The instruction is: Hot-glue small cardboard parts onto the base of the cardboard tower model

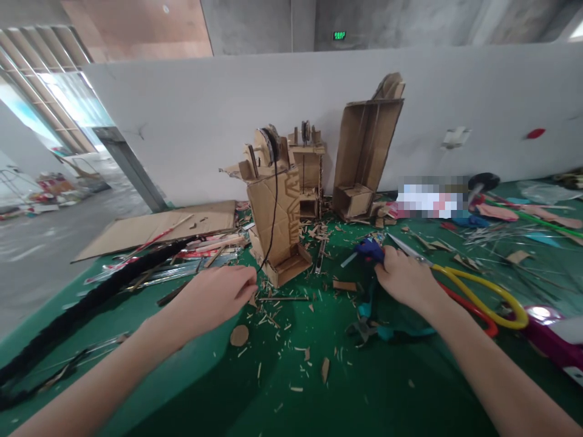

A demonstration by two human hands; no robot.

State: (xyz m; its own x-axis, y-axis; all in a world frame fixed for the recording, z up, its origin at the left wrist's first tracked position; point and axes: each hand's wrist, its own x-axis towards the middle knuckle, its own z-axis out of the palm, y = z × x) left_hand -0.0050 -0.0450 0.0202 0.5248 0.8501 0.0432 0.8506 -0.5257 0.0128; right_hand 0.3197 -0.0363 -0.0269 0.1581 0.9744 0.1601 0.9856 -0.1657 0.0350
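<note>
My left hand [223, 294] is closed, thumb and fingers pinched on a black cord [273, 224]. That cord runs up to a cardboard pulley wheel [268, 145] on top of a cardboard tower [273, 212], which stands just beyond the hand. A small open tray forms the tower's base. On the right, my right hand [405, 273] curls over a dark blue object [370, 249] with a pale stick-like piece at its left; its kind is unclear, as the hand partly covers it. Pliers [362, 331] with teal handles lie below that hand.
Large scissors [483, 297] with yellow and orange handles lie beside my right wrist. Behind stand a second pulley tower [310, 164] and a tall cardboard box [371, 152] near a white partition [204, 109]. Cardboard scraps litter the green table [364, 394]. A cardboard sheet [159, 227] lies left.
</note>
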